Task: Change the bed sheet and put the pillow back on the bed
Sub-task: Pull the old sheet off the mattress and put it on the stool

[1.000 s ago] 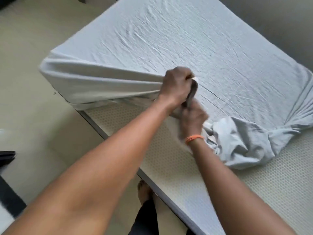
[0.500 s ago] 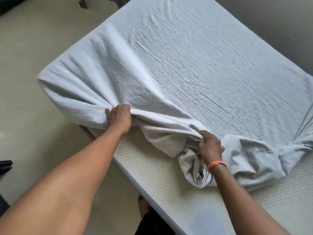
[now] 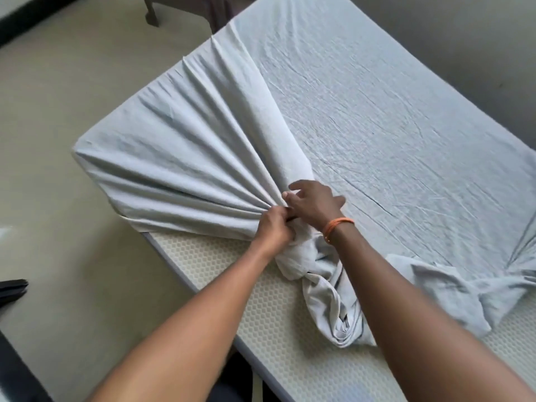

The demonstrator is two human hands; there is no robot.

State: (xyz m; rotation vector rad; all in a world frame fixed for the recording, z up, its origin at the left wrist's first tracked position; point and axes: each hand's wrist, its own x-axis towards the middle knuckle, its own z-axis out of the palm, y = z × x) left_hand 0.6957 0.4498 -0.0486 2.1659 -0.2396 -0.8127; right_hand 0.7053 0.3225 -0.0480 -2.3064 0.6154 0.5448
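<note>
A pale grey bed sheet [image 3: 391, 134] covers most of the mattress [image 3: 220, 265], whose cream honeycomb top lies bare along the near edge. The sheet's left part is drawn into tight radiating folds that meet at a bunch in the middle. My left hand [image 3: 274, 230] grips that bunch of gathered cloth. My right hand [image 3: 314, 203], with an orange band at the wrist, lies on top of the bunch beside the left hand, fingers spread and partly curled over the folds. A twisted tail of sheet [image 3: 339, 303] trails toward me. No pillow is in view.
Dark wooden furniture legs [image 3: 152, 13] stand beyond the bed's far left corner. Beige floor [image 3: 58, 111] runs along the left side. A dark object [image 3: 11, 288] lies at the left edge. A grey wall [image 3: 478, 39] borders the bed on the right.
My hands, apart half a second ago, have come together at the sheet's middle. The left corner of the sheet is now pulled in, forming fan-like folds.
</note>
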